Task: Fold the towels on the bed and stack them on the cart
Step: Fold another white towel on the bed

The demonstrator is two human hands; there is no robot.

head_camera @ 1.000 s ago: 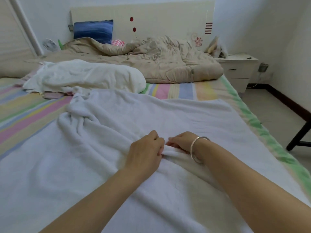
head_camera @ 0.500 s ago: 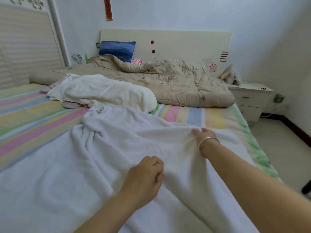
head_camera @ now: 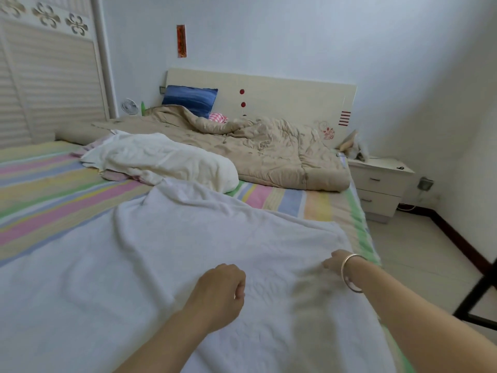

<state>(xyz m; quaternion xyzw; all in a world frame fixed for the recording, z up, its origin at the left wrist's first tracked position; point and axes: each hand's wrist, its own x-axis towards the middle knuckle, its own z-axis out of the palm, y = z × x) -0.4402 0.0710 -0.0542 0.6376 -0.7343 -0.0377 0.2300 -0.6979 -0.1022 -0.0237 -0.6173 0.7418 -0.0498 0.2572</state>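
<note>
Our left hand (head_camera: 217, 294) lies on the towel (head_camera: 188, 251), knuckles up and fingers curled into the palm. We cannot tell whether any cloth is caught inside the fist. Our right hand (head_camera: 334, 262) is off to its right and a little farther out, at the towel's right edge, with a bangle (head_camera: 349, 273) on the wrist. Its fingers are bent down onto the cloth, but they are blurred, so we cannot tell whether they pinch the edge or only touch it.

The towel is white and spread over the near end of the bed (head_camera: 53, 189). It passes under both hands and runs well out to the left of the left hand. Between the hands the cloth is nearly flat, with only faint creases. Beyond the left hand it rises in soft folds to a bunched far corner.

Just past that corner, farther from us than both hands, a second towel (head_camera: 161, 160), cream in colour, lies crumpled on the striped sheet. Beyond it are a tan quilt (head_camera: 255, 146) in a heap, a blue pillow (head_camera: 189, 99) and the headboard (head_camera: 282, 92).

Far out to the right of the right hand, off the bed, a nightstand (head_camera: 379, 181) stands against the wall. Nearer, just right of the right forearm, a black frame (head_camera: 478, 297) cuts in at the edge of view; we cannot tell what it belongs to. Far left of the left hand is a slatted wardrobe (head_camera: 48, 76).
</note>
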